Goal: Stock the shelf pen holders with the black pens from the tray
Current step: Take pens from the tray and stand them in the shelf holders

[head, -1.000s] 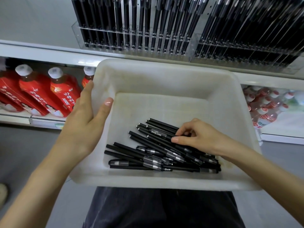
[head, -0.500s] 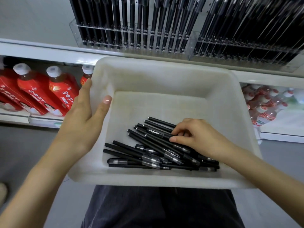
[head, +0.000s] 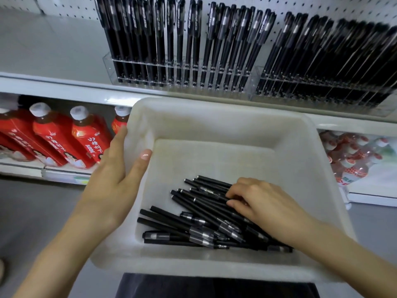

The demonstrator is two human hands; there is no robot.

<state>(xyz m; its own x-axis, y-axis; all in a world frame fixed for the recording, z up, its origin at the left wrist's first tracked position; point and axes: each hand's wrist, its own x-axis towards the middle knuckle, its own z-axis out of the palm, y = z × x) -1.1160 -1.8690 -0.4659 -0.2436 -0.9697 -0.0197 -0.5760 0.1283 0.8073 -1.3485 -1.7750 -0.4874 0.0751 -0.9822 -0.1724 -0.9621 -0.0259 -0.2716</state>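
Observation:
A white plastic tray is held in front of me against my body. My left hand grips its left wall, thumb inside the rim. A loose pile of black pens lies in the tray's near right part. My right hand rests on top of the pile, fingers curled down around the upper pens; whether any pen is lifted I cannot tell. On the shelf above, clear pen holders stand in a row, filled with several upright black pens.
A white shelf edge runs just beyond the tray. Below it at the left stand red bottles with white caps. Packs of red-and-white bottles sit at the lower right. Grey floor lies at both sides.
My right hand has closed its fingers further onto the upper pens of the pile. The view has tilted up a little, showing more of the pen holders. The left hand stays on the tray.

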